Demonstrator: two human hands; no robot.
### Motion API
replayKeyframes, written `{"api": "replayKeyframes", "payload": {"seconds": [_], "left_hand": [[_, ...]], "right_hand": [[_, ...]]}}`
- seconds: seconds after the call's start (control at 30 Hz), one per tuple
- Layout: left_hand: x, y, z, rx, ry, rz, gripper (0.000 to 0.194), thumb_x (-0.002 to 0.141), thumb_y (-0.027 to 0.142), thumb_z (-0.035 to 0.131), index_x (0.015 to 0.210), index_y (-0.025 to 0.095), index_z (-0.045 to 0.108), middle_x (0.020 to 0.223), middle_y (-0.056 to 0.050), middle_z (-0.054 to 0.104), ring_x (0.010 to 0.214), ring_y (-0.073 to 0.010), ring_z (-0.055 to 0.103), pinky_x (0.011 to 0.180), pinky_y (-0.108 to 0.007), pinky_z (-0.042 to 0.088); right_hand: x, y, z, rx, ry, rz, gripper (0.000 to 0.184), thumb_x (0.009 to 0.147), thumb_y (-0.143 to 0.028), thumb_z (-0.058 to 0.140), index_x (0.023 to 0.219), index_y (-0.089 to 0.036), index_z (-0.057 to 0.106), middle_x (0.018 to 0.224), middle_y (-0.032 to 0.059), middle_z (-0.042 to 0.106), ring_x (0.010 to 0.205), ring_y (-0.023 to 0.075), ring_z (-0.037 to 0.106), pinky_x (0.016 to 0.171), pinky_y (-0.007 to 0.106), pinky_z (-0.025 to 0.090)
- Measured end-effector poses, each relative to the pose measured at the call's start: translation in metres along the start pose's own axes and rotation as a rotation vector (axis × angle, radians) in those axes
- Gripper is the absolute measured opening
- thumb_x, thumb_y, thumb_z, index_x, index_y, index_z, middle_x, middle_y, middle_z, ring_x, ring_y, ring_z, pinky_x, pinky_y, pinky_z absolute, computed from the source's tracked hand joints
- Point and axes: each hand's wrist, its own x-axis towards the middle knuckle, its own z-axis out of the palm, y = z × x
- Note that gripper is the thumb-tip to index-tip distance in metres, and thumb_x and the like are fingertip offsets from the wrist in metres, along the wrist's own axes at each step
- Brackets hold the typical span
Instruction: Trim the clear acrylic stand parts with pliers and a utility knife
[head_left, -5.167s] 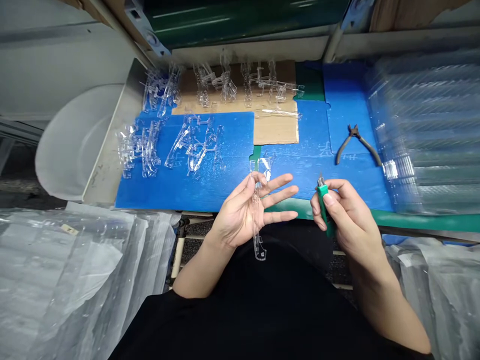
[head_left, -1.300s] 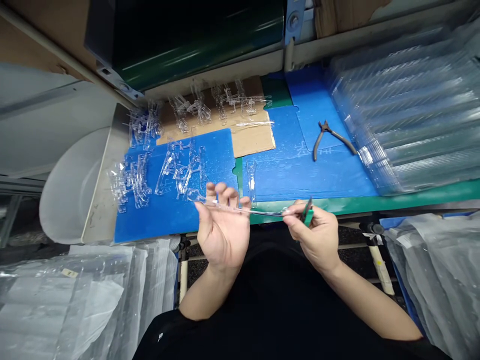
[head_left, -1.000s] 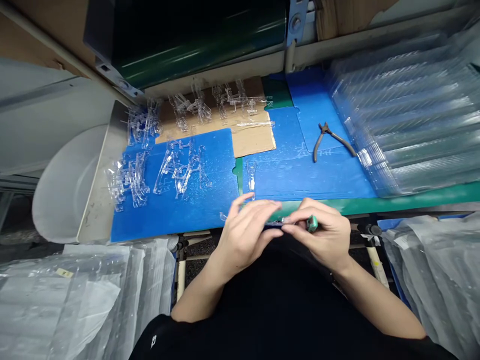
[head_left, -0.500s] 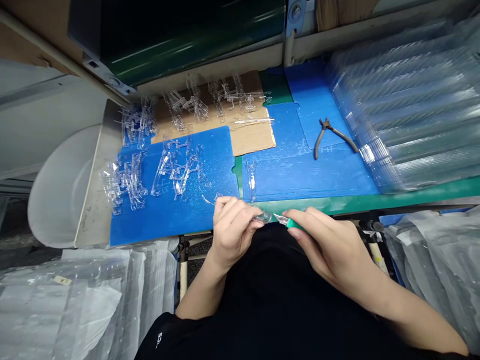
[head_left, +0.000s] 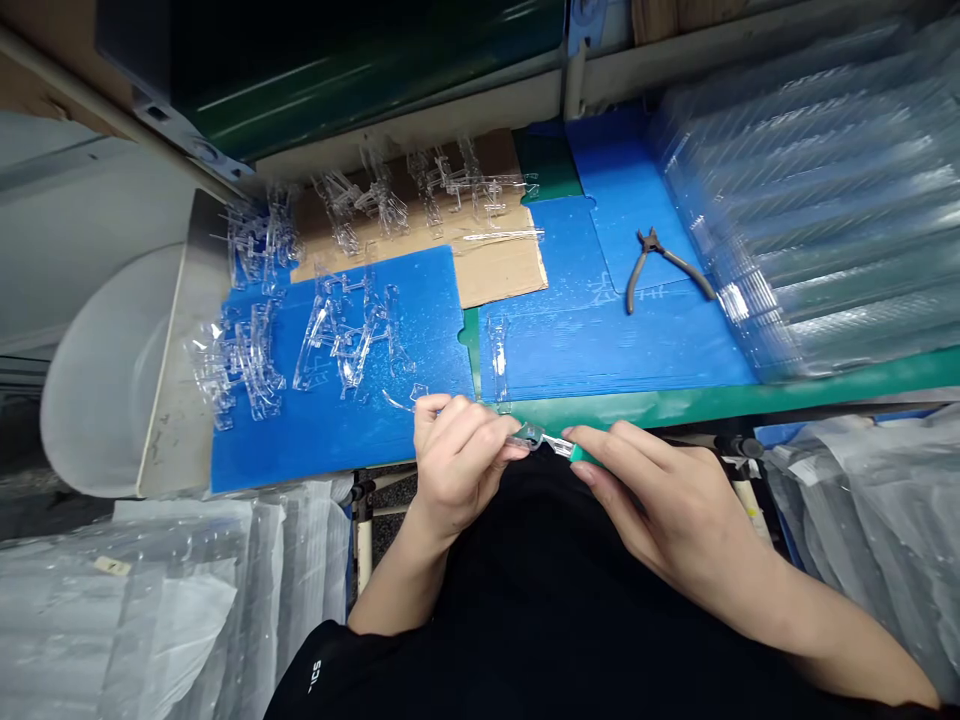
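Note:
My left hand (head_left: pixel 461 455) pinches a small clear plastic part (head_left: pixel 529 434), whose rounded end sticks out past the fingertips. In my right hand (head_left: pixel 652 480) is a craft knife (head_left: pixel 581 454) with a green handle. Its blade points left and meets the end of the clear part, just above my dark shirt. Another clear plastic part (head_left: pixel 497 355) lies on the blue sheet beyond my left hand. The rest of the held part is hidden by my fingers.
Clusters of clear plastic parts (head_left: pixel 352 330) lie on the blue sheets and on brown cardboard (head_left: pixel 499 265). Diagonal cutters (head_left: pixel 651 243) rest near stacked clear trays (head_left: pixel 825 220) on the right. Wrapped stacks (head_left: pixel 172 590) stand below the table edge.
The knife blade has moved left, from just short of the clear part to its end. The camera view has shifted slightly; both hands keep their grips.

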Motion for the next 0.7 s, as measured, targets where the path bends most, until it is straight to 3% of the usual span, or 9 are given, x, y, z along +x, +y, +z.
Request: {"api": "replayKeyframes", "payload": {"seconds": [0.23, 0.33, 0.47, 0.57, 0.7], "left_hand": [[0.0, 0.001, -0.001, -0.022, -0.003, 0.018, 0.027, 0.113, 0.041, 0.057, 0.097, 0.02, 0.067, 0.076, 0.001, 0.071, 0.065, -0.0144, 0.059, 0.083, -0.041, 0.034], [0.001, 0.006, -0.002, -0.099, -0.036, 0.023, 0.028, 0.113, 0.041, 0.057, 0.096, 0.021, 0.065, 0.074, 0.001, 0.07, 0.064, -0.0148, 0.058, 0.081, -0.041, 0.034], [0.002, 0.014, -0.003, -0.322, -0.097, -0.159, 0.029, 0.114, 0.039, 0.053, 0.096, 0.021, 0.064, 0.078, -0.001, 0.068, 0.068, -0.0157, 0.057, 0.077, -0.039, 0.039], [0.0, 0.018, -0.002, -0.528, -0.123, -0.302, 0.026, 0.114, 0.038, 0.054, 0.098, 0.021, 0.066, 0.082, -0.003, 0.068, 0.075, -0.0167, 0.058, 0.077, -0.036, 0.043], [-0.004, 0.022, -0.001, -0.662, -0.123, -0.358, 0.023, 0.112, 0.037, 0.059, 0.099, 0.021, 0.068, 0.086, -0.003, 0.07, 0.081, -0.0175, 0.06, 0.08, -0.035, 0.045]], "right_hand": [[0.001, 0.004, 0.002, 0.004, 0.015, 0.039, 0.022, 0.114, -0.027, 0.057, 0.132, -0.019, 0.067, 0.089, 0.0018, 0.069, 0.063, 0.014, 0.066, 0.059, 0.03, 0.044], [0.006, 0.011, 0.004, 0.009, 0.053, 0.102, 0.021, 0.114, -0.026, 0.055, 0.129, -0.02, 0.069, 0.096, 0.0056, 0.075, 0.075, 0.0185, 0.072, 0.067, 0.031, 0.049], [0.012, 0.015, 0.003, 0.159, 0.095, 0.136, 0.016, 0.114, -0.023, 0.056, 0.124, -0.021, 0.068, 0.107, 0.0071, 0.078, 0.092, 0.021, 0.075, 0.08, 0.032, 0.053], [0.014, 0.011, 0.001, 0.335, 0.112, 0.178, 0.01, 0.11, -0.026, 0.065, 0.118, -0.022, 0.068, 0.093, 0.0012, 0.074, 0.078, 0.016, 0.069, 0.073, 0.028, 0.052], [0.018, 0.001, 0.0, 0.599, 0.105, 0.231, 0.012, 0.102, -0.026, 0.078, 0.112, -0.023, 0.073, 0.086, -0.003, 0.07, 0.07, 0.0126, 0.063, 0.069, 0.025, 0.051]]}}
